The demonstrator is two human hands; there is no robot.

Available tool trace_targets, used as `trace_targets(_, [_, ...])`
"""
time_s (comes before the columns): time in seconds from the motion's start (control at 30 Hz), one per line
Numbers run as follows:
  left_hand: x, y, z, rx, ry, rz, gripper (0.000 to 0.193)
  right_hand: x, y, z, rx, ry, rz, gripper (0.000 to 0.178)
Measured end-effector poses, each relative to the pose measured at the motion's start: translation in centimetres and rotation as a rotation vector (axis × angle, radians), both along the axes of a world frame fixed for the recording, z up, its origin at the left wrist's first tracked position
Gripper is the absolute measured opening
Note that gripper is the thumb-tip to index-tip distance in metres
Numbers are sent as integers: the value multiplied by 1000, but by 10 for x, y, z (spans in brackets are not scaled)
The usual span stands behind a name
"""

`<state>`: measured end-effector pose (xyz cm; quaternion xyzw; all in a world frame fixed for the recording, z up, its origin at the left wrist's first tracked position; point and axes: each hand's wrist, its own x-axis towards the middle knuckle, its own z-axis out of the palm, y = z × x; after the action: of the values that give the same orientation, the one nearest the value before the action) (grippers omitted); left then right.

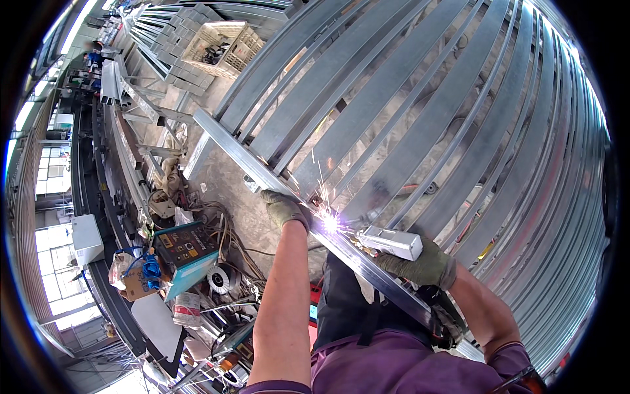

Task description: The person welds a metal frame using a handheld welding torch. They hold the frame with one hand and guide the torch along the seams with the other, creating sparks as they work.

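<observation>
My right hand [423, 264], in a green work glove, is closed around a silver, box-shaped handheld welding gun [392, 241]. Its nozzle points left at a bright violet-white glare with sparks [331, 224] on a long metal end rail [243, 155]. The glare hides the joint itself. Just left of the sparks, my gloved left hand [283, 209] rests on the rail with its fingers curled over the edge; some fingertips are hidden. Several flat galvanized steel bars [387, 108] run from the rail toward the upper right, with gaps between them.
A control box [190, 246] with a dark panel stands at the lower left, near a wire spool [220, 279] and tangled cables [226, 230]. A cream plastic crate [223, 47] sits among stacked metal tubes at the upper left. Concrete floor shows between the bars.
</observation>
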<state>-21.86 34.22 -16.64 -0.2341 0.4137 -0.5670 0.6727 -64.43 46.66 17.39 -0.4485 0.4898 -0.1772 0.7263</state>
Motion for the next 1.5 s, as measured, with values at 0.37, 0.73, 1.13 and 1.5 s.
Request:
trace_targets(0.37, [-111,-18,169,199,931,786,68,-8,9,-7,39,34,-20,50])
trace_targets(0.73, [-17,1,10,-41,577,122,69,-9,14,-12,-18,-16,-46,47])
trace_targets(1.13, [26,-2,-84,-105,373,-158,70,-15,16,-5,43,72,-19,54])
trace_targets(1.5, [33,-8,-87,43,700,-33,73,-18,15,2,120,74,-3,52])
